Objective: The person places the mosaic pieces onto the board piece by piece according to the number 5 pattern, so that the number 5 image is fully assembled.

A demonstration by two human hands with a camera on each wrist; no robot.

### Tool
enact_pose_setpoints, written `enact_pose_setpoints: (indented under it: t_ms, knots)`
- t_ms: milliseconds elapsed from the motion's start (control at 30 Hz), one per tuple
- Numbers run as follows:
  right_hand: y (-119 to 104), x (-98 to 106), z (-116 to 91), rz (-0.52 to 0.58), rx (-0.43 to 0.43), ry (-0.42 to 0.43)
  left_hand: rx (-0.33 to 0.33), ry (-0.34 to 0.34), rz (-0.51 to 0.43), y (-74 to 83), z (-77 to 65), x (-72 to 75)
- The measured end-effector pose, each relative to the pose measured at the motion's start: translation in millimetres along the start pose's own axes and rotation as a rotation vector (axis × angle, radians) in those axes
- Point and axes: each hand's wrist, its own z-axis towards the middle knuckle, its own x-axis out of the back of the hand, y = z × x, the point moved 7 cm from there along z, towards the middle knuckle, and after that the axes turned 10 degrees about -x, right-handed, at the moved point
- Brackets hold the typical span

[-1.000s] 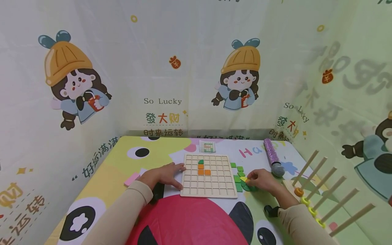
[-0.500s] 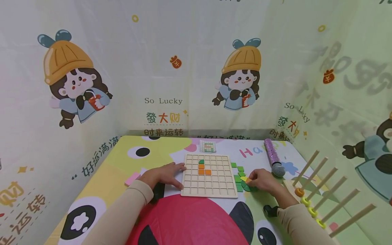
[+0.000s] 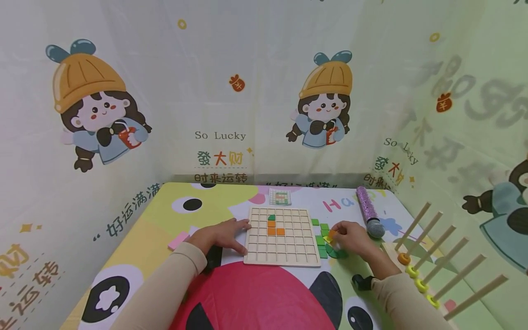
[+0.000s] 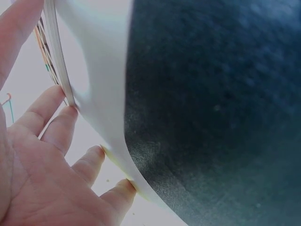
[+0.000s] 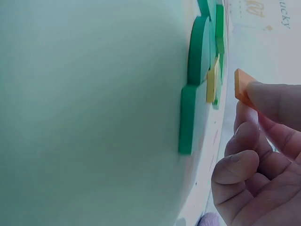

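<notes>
A wooden grid board [image 3: 293,254] lies flat mid-table, with several orange tiles [image 3: 271,231] and one green piece [image 3: 272,217] set in its squares. Along its left edge rests my left hand [image 3: 222,234], fingers spread; the left wrist view shows fingertips [image 4: 69,111] right at the board's side. My right hand [image 3: 354,239] pinches an orange tile [image 5: 241,87] between thumb and finger, just raised at the board's right. Beneath and beside it lie green pieces [image 3: 320,241] and a yellow piece [image 5: 213,84], partly overlapping one another.
A small pattern card [image 3: 280,197] lies behind the board. At the back right is a glittery purple microphone [image 3: 367,206]. Upright wooden pegs [image 3: 437,240] with rings [image 3: 411,271] stand on the right. A pink piece [image 3: 178,240] shows beside the left wrist.
My right hand has lifted slightly up and away from the loose pieces, with the orange tile in its fingertips. The left hand and the board stay in place.
</notes>
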Motion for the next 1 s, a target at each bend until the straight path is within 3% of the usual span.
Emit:
enact_pose_setpoints:
  t_ms: [567, 1000]
  knots:
    - [-41, -35, 16, 0.155, 0.039, -0.098, 0.006, 0.011, -0.013, 2.7, -2.1, 0.5]
    - [-83, -66, 32, 0.036, 0.059, -0.112, 0.018, 0.011, -0.008, -0.8, 1.0, -1.0]
